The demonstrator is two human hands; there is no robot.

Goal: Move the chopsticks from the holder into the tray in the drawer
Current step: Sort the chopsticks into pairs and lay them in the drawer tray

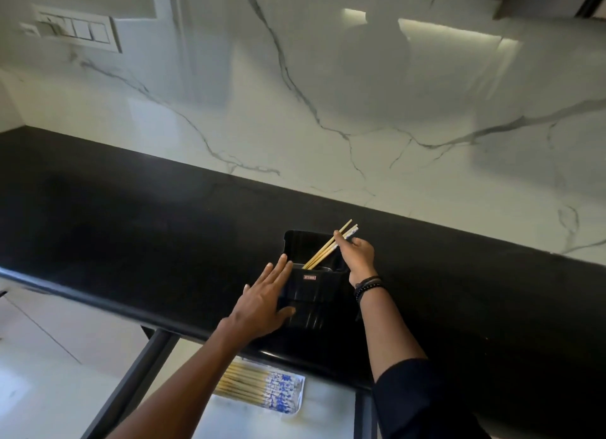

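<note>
Head view: the left hand (262,302) is seen flat and spread, its fingers straight. It is laid against the left side of the black holder (311,291), with the thumb low on the holder's front; nothing is gripped by it. The right hand (357,256) is raised over the holder's right side, and a few chopsticks (323,253) are pinched between its thumb and fingertips, close to their upper ends. These chopsticks are tilted up and to the right. Their lower tips are inside the holder and their tops stick out past the fingers. One top appears to be patterned in blue and white, and the others are plain bamboo. How many are held cannot be told exactly.

The holder is stood near the front edge of the black surface (131,225), and a small label (309,277) is carried on its front. Dark bracelets (367,286) are worn on the right wrist, with a dark sleeve (419,402) further down that arm.

Below the surface edge, the drawer (141,369) is pulled open. A white tray (303,382) is seen in it, partly hidden by the left forearm. A bundle (252,387) of chopsticks is laid side by side in the tray, the blue-and-white ends to the right.

Behind the surface, a veined white marble wall (328,94) is seen, with a switch panel (75,28) at upper left.
</note>
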